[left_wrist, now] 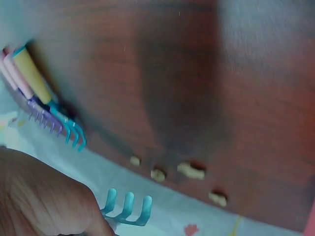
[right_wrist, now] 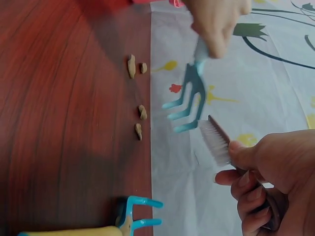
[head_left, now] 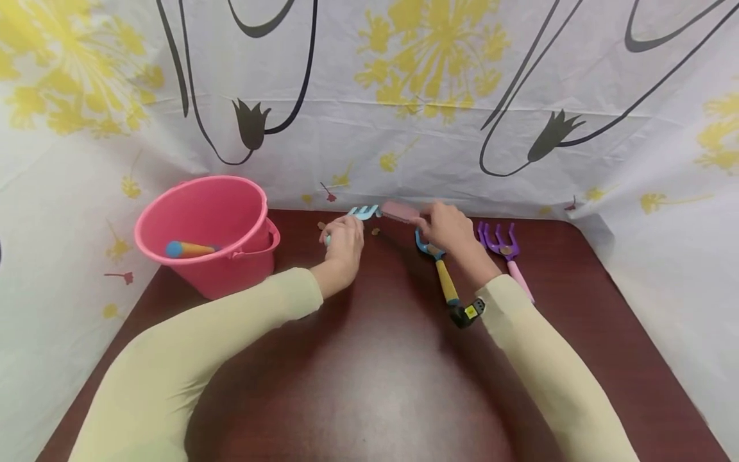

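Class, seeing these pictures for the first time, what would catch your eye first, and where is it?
The bright pink bucket at the left of the dark red-brown table likely draws the eye first. Near the table's far edge, the left hand grips a pale blue three-pronged fork, and the right hand holds a pinkish white-bristled brush close to it. Behind them hangs white cloth printed with large yellow flowers.

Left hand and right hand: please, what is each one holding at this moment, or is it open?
Left hand: closed, holding the light-blue rake by its handle.
Right hand: closed, holding the brush.
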`<state>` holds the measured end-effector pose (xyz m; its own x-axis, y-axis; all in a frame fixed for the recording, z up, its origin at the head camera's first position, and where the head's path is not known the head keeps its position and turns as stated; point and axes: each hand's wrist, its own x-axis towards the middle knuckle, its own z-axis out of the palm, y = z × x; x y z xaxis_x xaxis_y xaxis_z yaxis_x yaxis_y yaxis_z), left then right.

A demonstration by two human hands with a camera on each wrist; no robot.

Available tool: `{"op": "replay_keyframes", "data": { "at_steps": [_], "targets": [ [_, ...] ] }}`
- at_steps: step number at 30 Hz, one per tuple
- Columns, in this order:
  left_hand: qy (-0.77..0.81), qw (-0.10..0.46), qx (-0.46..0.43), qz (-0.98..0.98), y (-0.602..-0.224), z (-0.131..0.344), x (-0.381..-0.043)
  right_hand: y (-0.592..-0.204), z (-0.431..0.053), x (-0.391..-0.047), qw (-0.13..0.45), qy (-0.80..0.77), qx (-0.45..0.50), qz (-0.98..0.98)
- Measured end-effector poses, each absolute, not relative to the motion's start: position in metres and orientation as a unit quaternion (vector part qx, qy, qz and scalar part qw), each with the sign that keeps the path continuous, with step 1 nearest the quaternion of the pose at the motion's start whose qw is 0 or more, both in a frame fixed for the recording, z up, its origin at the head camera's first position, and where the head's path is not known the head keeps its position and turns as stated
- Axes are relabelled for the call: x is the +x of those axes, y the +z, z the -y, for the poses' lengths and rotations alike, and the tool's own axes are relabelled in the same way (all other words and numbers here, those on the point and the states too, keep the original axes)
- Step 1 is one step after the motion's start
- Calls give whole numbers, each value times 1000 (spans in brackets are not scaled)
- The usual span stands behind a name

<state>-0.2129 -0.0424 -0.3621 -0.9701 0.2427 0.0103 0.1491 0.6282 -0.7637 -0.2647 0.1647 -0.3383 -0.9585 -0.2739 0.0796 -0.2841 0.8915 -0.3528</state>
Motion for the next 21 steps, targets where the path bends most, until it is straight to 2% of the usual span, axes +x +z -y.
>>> {"op": "replay_keyframes", "data": {
  "at_steps": [7, 15, 21],
  "targets": [
    [353, 98, -76, 927, -320, 67, -216, -339, -177, -255, 31, 189, 158, 969],
    [223, 113, -41, 967, -262, 116, -204, -339, -185, -250, 29, 196, 157, 967],
    [131, 119, -14, 984, -239, 149, -194, -343, -192, -250, 20, 204, 133, 970]
  ]
}}
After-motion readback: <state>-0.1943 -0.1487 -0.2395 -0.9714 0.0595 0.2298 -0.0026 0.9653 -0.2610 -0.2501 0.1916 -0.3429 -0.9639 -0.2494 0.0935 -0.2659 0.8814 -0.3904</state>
